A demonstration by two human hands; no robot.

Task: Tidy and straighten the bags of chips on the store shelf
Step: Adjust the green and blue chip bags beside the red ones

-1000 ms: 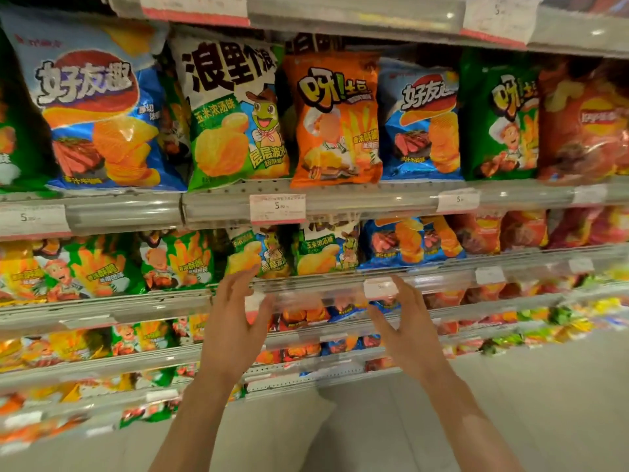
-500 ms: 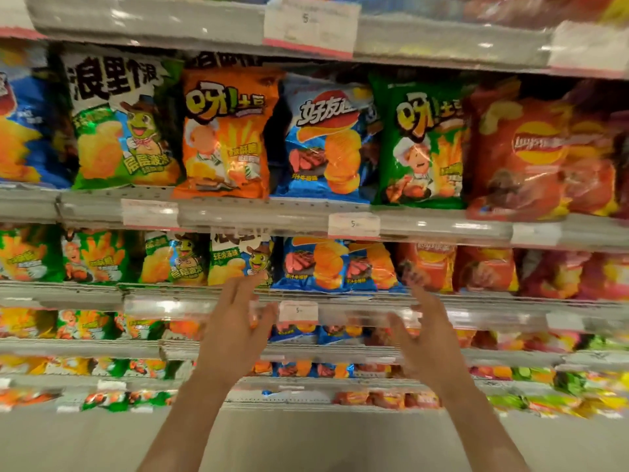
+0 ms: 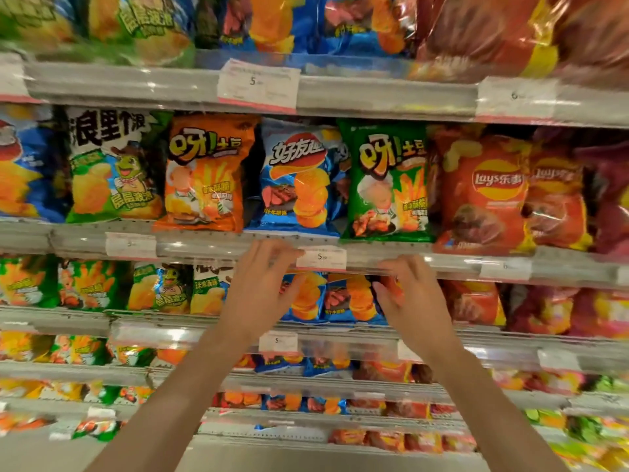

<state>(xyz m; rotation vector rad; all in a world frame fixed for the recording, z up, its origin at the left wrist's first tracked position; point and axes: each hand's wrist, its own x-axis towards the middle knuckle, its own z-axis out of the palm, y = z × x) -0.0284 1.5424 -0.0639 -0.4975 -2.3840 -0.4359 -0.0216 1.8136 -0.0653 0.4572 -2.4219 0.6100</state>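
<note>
1. Head view: both bare hands reach up to the grey metal shelf edge [image 3: 391, 257] carrying a white paper price label [image 3: 321, 257].
2. Left hand [image 3: 260, 287], just left of that label, is spread wide, fingers loose, holding nothing.
3. Right hand [image 3: 412, 294], just right of the label and slightly lower, is likewise wide and empty.
4. Directly above the label stands a glossy blue chip bag [image 3: 296, 182], upright, between an orange chip bag [image 3: 207, 175] and a green chip bag [image 3: 388, 185].
</note>
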